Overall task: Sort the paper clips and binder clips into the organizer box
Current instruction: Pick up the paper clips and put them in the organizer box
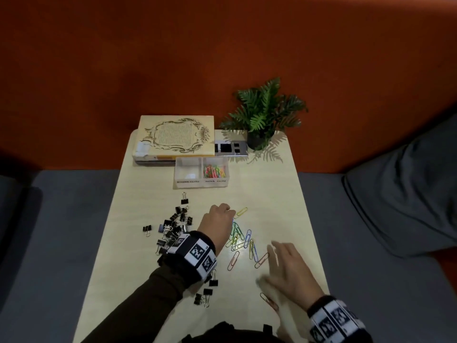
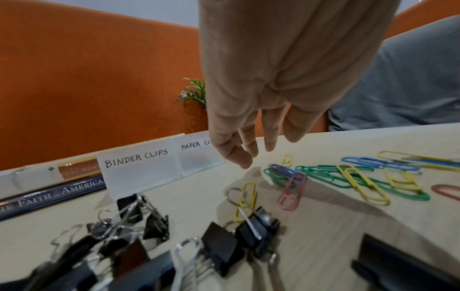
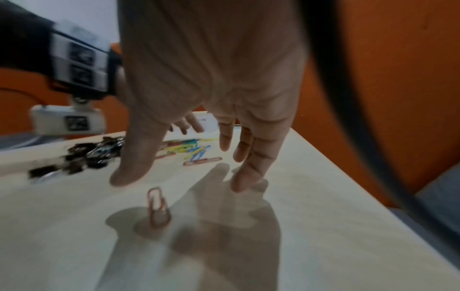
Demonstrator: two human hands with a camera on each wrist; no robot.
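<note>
Left hand (image 1: pixel 217 220) hovers over the table (image 1: pixel 284 194) centre, fingers (image 2: pixel 271 137) hanging loosely, holding nothing; fingertips just above the 11 o'clock end of the loose paper clips (image 1: pixel 243 240). Right hand (image 1: pixel 286 268) at 5 o'clock of that pile, blurred, fingers (image 3: pixel 251 171) spread and straight, empty; a pink paper clip (image 3: pixel 158 206) lies under the palm. Black binder clips (image 1: pixel 173 229) heaped at 9 o'clock of the left hand, a few more (image 1: pixel 206 292) near the left wrist. Organizer box (image 1: pixel 200 184) at 12 o'clock: left compartment labelled BINDER CLIPS looks empty, right one holds coloured paper clips (image 1: pixel 214 170). Books (image 1: pixel 173 137) and potted fern (image 1: pixel 264 112) behind it
</note>
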